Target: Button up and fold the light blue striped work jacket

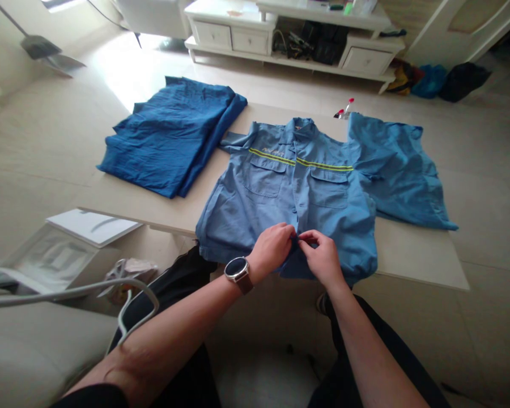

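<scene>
A light blue work shirt (pixel 276 192) with a yellow reflective stripe and two chest pockets lies face up on a low beige table (pixel 416 255), its hem hanging over the near edge. My left hand (pixel 272 247), with a watch on the wrist, pinches the shirt's front placket near the hem. My right hand (pixel 321 255) pinches the same placket from the other side, fingertips almost touching the left ones. Both hands are closed on the fabric.
A darker blue folded garment (pixel 174 136) lies at the table's left. Another blue garment (pixel 397 170) lies to the right, with small red-capped bottles (pixel 344 109) behind. A white TV cabinet (pixel 289 34) stands at the back. A white hanger (pixel 127 294) and a box (pixel 68 249) are on my left.
</scene>
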### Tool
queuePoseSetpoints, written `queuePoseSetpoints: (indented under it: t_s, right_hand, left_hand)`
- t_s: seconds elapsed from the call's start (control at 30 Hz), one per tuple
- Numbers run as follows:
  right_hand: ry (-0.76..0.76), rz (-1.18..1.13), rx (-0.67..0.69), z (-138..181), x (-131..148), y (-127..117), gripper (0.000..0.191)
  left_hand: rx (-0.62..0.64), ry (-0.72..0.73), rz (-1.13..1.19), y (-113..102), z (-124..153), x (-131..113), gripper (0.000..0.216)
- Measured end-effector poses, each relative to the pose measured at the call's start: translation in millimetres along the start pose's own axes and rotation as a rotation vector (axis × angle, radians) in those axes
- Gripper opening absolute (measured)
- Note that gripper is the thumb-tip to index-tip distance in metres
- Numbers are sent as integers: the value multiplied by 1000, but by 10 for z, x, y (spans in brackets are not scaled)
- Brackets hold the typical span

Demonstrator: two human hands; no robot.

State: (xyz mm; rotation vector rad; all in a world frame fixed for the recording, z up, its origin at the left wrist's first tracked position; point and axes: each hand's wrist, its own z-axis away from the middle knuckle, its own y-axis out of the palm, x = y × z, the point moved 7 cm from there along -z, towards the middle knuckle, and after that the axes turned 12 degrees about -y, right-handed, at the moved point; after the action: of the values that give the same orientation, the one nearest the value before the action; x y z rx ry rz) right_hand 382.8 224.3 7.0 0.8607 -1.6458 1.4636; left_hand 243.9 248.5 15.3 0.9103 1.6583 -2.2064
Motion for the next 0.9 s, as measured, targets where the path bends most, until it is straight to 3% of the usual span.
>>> queuePoseSetpoints:
  t_s: [0.27, 0.7, 0.9]
  right_hand:
    - [28, -82, 3, 17, -65, 45, 26]
    - [-4, -113, 20, 24, -40, 69, 31]
    - [-33, -9, 0, 37, -19, 36, 24]
  left_hand:
    - [12, -41, 61, -73, 20, -1, 35]
    - [28, -50, 17, -115, 51, -57, 31]
    - [3, -27, 34, -108, 40, -59, 28]
